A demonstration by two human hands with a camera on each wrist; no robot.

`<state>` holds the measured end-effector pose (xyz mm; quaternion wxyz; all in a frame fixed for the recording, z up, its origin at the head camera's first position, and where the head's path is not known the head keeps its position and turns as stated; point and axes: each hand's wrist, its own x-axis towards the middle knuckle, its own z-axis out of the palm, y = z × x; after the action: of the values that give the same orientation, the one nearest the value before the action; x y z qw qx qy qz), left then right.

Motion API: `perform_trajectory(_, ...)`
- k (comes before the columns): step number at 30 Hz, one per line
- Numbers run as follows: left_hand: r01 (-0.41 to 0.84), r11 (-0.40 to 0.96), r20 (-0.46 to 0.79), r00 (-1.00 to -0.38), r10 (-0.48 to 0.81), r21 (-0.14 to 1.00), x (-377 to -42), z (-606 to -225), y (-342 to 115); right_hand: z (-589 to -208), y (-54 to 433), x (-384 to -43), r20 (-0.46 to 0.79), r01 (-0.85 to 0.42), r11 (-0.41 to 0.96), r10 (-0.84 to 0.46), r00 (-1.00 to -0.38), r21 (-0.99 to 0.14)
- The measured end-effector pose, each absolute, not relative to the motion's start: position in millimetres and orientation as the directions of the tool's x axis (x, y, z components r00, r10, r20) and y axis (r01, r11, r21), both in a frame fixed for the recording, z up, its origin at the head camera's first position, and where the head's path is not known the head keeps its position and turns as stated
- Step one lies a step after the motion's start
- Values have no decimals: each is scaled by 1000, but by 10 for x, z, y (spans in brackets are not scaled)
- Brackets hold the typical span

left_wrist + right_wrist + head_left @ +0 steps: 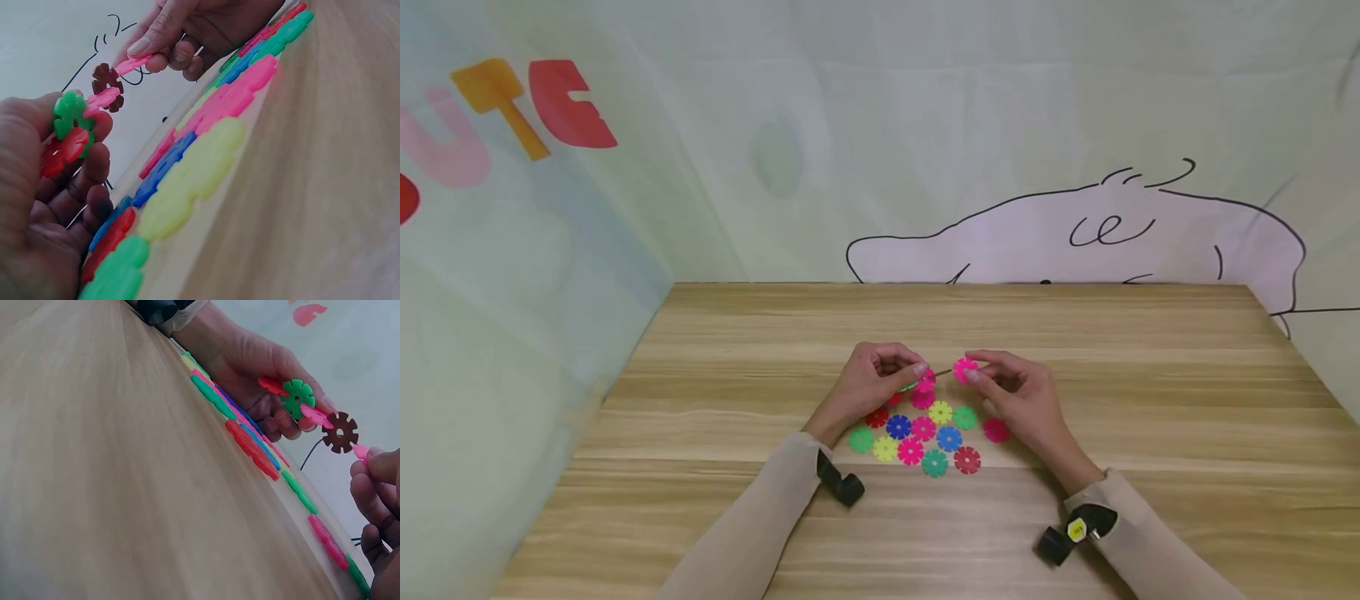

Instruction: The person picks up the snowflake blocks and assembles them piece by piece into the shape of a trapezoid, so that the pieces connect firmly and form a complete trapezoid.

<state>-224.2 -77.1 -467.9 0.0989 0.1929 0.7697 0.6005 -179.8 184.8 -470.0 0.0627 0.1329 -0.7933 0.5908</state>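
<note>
Wood-grained table (880, 542), bearing loose notched discs (917, 433), assorted colours, lying flat. Above these, one chain (317, 416): red, green, pink, brown, linked. Left hand (876, 377): pinching the chain near its green disc (299, 399). Right hand (1018, 390): pinching a pink disc (962, 370) at the brown disc's edge. Behind: printed backdrop (925, 167).

From here I see room over the table (737, 333) either side of and beyond the hands — easy passing. Straight between left hand (880, 375) and right hand (1021, 393) is blocked, brown disc (331, 428) in the gap. Loose discs (928, 435) crowd the near side — low passage obstructed. Backdrop (760, 217) stops the far edge.
</note>
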Motion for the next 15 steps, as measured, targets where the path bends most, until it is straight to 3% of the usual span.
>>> perform_trajectory(15,182,214,76,-901,426,960,-2242,-4682,-764,-4725,1824,-1819,296,-328,250,-156,-942,-911)
